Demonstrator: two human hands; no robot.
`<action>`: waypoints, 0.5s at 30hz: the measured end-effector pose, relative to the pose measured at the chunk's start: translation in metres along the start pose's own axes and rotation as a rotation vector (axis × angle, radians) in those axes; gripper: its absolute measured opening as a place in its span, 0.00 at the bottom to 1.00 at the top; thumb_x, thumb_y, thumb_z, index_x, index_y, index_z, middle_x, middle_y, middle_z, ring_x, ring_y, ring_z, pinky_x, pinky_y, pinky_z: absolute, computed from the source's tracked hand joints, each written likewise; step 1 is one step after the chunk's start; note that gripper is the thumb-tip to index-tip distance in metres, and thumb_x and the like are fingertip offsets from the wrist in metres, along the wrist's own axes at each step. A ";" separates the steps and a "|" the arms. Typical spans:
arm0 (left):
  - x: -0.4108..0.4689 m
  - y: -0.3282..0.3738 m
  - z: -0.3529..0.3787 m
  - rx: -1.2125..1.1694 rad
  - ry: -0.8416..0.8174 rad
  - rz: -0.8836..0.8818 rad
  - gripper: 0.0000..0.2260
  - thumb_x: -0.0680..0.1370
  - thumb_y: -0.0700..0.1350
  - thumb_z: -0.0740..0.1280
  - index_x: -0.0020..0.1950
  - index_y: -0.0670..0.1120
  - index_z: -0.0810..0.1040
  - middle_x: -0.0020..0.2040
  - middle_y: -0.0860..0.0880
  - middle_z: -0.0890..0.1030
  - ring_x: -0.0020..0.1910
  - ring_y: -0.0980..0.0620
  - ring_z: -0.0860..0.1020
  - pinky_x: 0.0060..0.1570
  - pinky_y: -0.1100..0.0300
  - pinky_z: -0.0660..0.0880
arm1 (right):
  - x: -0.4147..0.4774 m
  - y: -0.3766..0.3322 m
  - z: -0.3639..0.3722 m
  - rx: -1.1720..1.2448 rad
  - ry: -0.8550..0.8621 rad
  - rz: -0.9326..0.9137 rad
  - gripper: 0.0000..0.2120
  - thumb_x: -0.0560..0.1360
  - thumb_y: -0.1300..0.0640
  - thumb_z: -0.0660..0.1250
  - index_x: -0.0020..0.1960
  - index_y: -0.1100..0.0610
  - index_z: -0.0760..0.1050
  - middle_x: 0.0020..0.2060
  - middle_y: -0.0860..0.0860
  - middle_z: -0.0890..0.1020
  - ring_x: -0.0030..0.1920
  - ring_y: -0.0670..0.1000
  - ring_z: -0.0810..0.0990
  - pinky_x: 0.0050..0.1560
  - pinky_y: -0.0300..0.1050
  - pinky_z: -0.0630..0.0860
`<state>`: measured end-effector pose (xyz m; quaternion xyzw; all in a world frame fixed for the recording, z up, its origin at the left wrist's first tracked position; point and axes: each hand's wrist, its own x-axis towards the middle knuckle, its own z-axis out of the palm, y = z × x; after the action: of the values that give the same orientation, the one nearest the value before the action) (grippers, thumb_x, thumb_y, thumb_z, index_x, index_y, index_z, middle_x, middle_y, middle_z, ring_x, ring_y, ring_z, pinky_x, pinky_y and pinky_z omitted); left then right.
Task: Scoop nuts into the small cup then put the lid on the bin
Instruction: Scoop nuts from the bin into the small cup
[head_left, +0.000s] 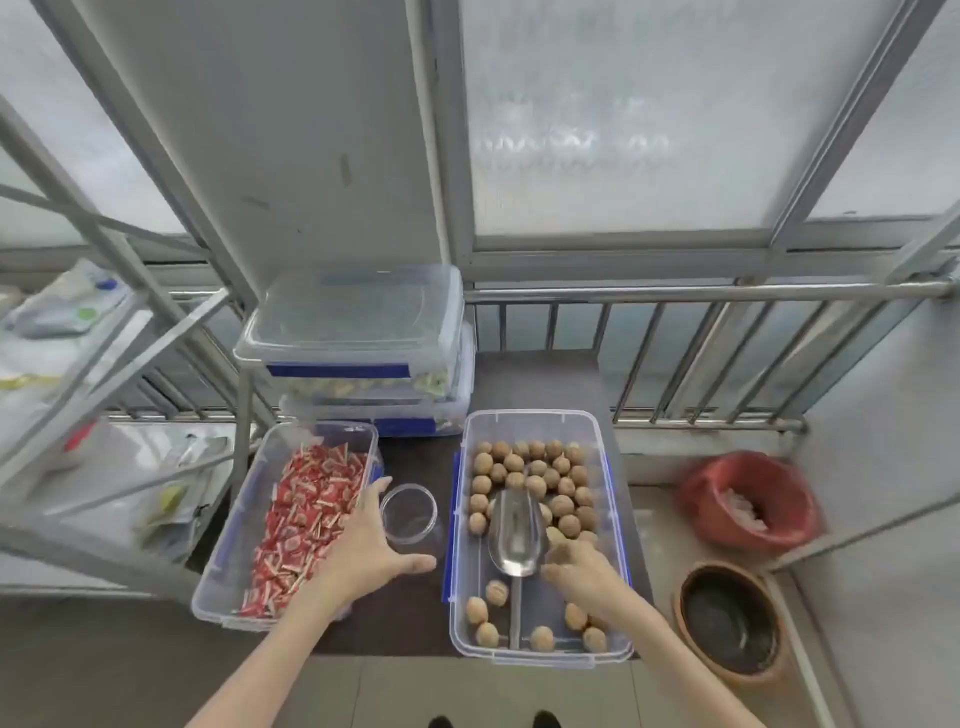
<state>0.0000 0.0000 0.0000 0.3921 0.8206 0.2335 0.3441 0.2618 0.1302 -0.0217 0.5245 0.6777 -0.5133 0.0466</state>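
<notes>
My left hand (371, 553) is spread wide, its fingers (375, 491) flanking the near left side of the small clear cup (409, 514) without closing on it; the cup stands empty on the dark tabletop (410, 457), in the narrow gap between two bins. My right hand (584, 569) hovers inside the walnut bin (608, 525), fingers loosely curled and holding nothing, just beside the rear of the metal scoop (517, 532). The scoop lies bowl-up among the walnuts (535, 470), which crowd the far half. Left of the cup sits an open bin of red sweets (306, 519). Behind, two lidded containers (358, 348) are stacked against a railing (701, 293). On the floor to the right stand a red bucket (748, 499) and a brown pot (730, 623).
</notes>
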 end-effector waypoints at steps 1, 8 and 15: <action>0.003 -0.003 0.004 -0.024 0.010 0.001 0.60 0.55 0.61 0.83 0.78 0.54 0.52 0.79 0.50 0.58 0.77 0.48 0.61 0.74 0.51 0.62 | 0.004 0.003 0.011 0.003 0.002 0.028 0.15 0.74 0.59 0.64 0.31 0.51 0.65 0.26 0.46 0.71 0.30 0.47 0.70 0.31 0.44 0.65; 0.019 0.002 0.022 -0.034 0.131 -0.092 0.59 0.61 0.54 0.84 0.80 0.48 0.48 0.76 0.46 0.60 0.75 0.47 0.62 0.74 0.49 0.64 | 0.018 0.003 0.055 0.014 0.100 0.371 0.22 0.78 0.50 0.62 0.65 0.63 0.70 0.60 0.60 0.77 0.54 0.56 0.76 0.48 0.47 0.70; 0.034 0.002 0.038 -0.060 0.161 -0.137 0.41 0.70 0.50 0.79 0.78 0.45 0.61 0.74 0.46 0.64 0.73 0.47 0.67 0.66 0.58 0.67 | 0.052 0.018 0.074 0.303 0.004 0.426 0.07 0.76 0.59 0.67 0.49 0.63 0.75 0.32 0.55 0.76 0.29 0.50 0.73 0.30 0.45 0.72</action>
<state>0.0136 0.0329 -0.0369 0.3044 0.8631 0.2648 0.3037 0.2172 0.1082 -0.0988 0.6574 0.4673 -0.5866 0.0734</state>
